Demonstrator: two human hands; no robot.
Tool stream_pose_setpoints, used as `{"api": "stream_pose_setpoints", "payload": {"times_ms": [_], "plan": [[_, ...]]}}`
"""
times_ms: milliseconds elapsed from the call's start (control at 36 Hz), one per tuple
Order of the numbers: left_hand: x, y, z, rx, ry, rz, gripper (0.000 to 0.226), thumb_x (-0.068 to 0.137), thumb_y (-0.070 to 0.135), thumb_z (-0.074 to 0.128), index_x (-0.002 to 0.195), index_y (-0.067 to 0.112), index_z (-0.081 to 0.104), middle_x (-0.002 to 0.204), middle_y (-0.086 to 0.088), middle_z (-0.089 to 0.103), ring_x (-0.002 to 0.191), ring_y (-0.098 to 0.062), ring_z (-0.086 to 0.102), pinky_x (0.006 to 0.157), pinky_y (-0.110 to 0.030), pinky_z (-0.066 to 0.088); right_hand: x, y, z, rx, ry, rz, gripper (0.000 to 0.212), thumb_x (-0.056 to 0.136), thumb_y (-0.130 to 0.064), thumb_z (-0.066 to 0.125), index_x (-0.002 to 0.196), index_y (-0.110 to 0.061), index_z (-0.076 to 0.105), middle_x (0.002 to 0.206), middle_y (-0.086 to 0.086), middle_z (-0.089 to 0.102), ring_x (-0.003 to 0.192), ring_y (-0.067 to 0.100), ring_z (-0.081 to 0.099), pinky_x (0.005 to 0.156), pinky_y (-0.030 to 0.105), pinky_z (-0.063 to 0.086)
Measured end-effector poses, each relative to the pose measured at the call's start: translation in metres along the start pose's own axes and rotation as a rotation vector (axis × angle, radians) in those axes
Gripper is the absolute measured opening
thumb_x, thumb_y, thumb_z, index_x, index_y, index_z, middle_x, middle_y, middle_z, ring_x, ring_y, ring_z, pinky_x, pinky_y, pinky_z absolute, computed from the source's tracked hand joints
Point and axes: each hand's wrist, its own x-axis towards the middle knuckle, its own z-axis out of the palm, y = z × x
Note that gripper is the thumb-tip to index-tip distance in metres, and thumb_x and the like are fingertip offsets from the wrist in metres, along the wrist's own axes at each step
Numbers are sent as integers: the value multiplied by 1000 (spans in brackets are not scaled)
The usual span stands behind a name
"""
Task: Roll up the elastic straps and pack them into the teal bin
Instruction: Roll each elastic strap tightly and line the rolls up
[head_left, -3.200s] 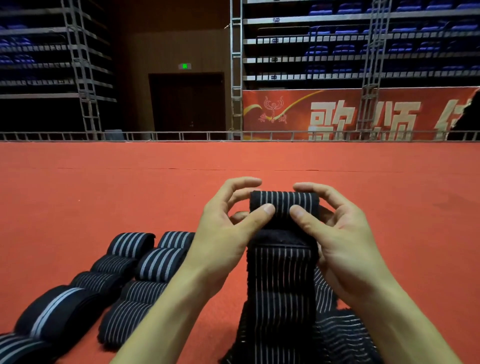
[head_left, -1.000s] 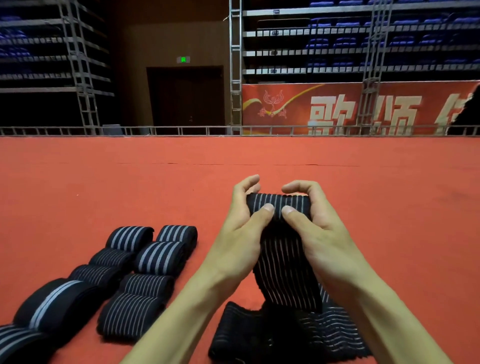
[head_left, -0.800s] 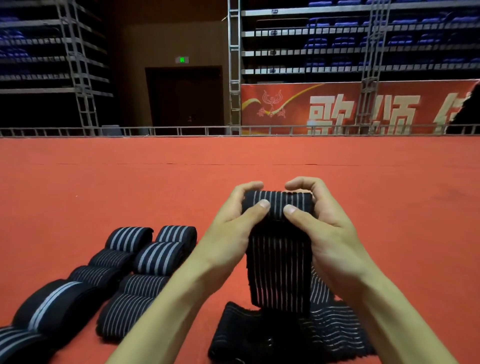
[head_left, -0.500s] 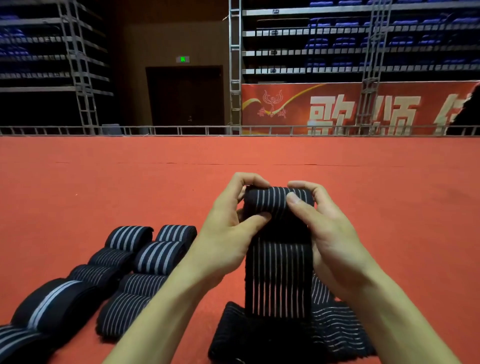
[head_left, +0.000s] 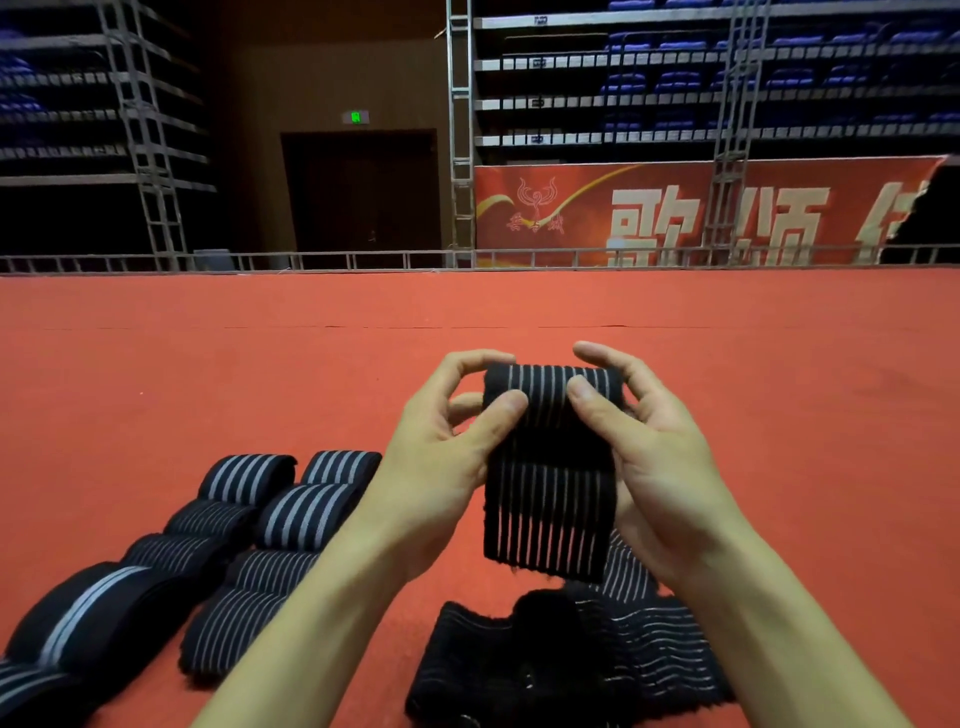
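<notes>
A black elastic strap with thin white stripes (head_left: 549, 514) is held up in front of me, its top wound into a roll. My left hand (head_left: 441, 457) pinches the roll's left end between thumb and fingers. My right hand (head_left: 649, 457) grips the right end, thumb on the front. The short free tail hangs clear above a loose heap of unrolled straps (head_left: 571, 654) on the red carpet. Several rolled straps (head_left: 291, 514) lie in two rows at the lower left. No teal bin is in view.
Red carpet (head_left: 208, 374) stretches ahead to a low metal rail (head_left: 311, 257). Behind it stand scaffold towers, tiers of blue seats, a dark doorway and a red banner (head_left: 675, 213). A wider roll with one broad stripe (head_left: 78, 618) lies nearest at the left.
The roll has grown as both hands turned it. The hanging tail has shortened and its end has lifted off the heap.
</notes>
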Motion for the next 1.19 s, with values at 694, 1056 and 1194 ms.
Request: {"api": "stream_pose_setpoints", "payload": {"times_ms": [694,1056,1194], "plan": [[1,-15,3,55,-130,-141,39,85,51,48,117,28,46,103,1,64,94,-6,62,77,-22,50,-2,5,-2,-264,-123,-214,41,72,-12,65,102,-40,64,101,-16,61,90,8,62,76,28,57],[2,-12,-6,2,-62,15,30,94,3,59,106,30,60,98,-2,62,82,-20,62,62,-34,56,1,6,2,-16,13,69,23,91,-20,64,113,-20,57,93,9,60,65,13,64,55,36,55],[4,-10,-6,-67,-60,-85,25,82,19,74,103,25,63,98,-4,63,83,-14,65,73,-30,54,4,9,-4,-29,41,30,19,90,0,62,98,-17,57,96,14,58,75,18,66,66,35,59]]}}
